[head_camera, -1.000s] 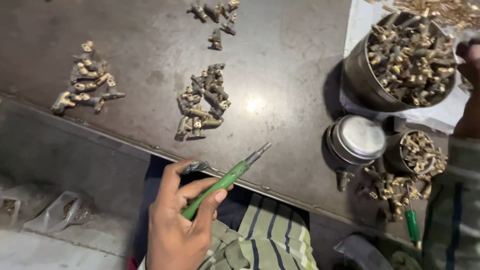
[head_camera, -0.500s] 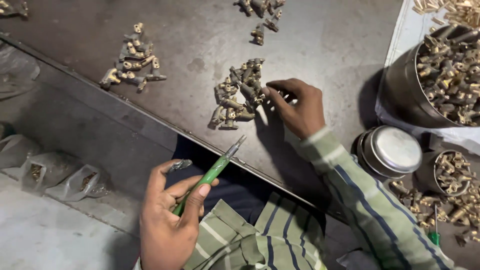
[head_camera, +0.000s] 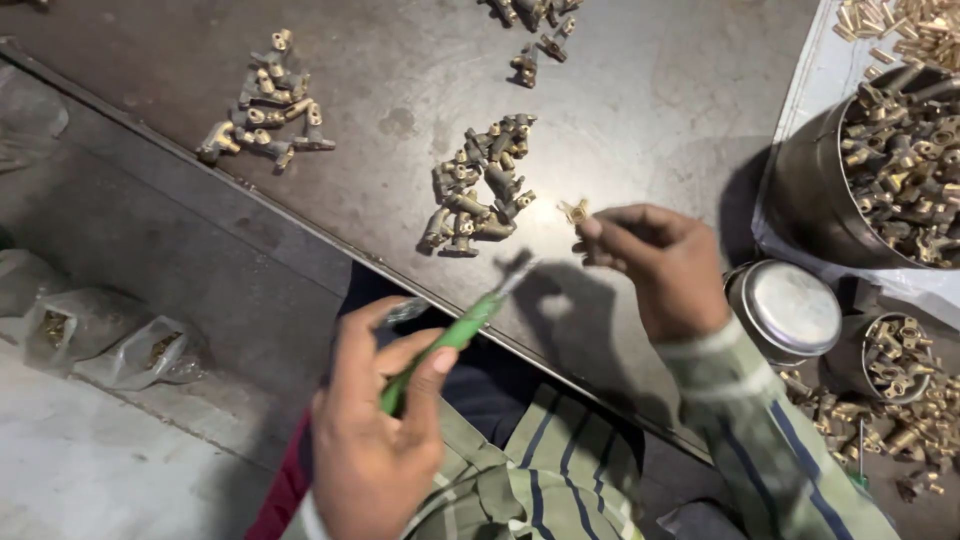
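Note:
My left hand (head_camera: 375, 430) grips a green-handled screwdriver (head_camera: 450, 337), its metal tip pointing up and right toward my other hand. My right hand (head_camera: 655, 265) pinches a small brass fitting (head_camera: 575, 211) between thumb and fingertips, lifted just above the dark metal table (head_camera: 650, 90). A pile of similar brass fittings (head_camera: 478, 187) lies on the table just left of that hand.
Another brass pile (head_camera: 263, 100) lies at far left and a third (head_camera: 535, 25) at the top. A large metal pot of fittings (head_camera: 895, 165), a closed round tin (head_camera: 785, 310) and a small open tin (head_camera: 890, 355) stand at right. Plastic bags (head_camera: 95, 335) lie on the floor.
My right hand has lifted off the middle pile with one brass fitting and drawn back toward me. The screwdriver tip has swung closer to it.

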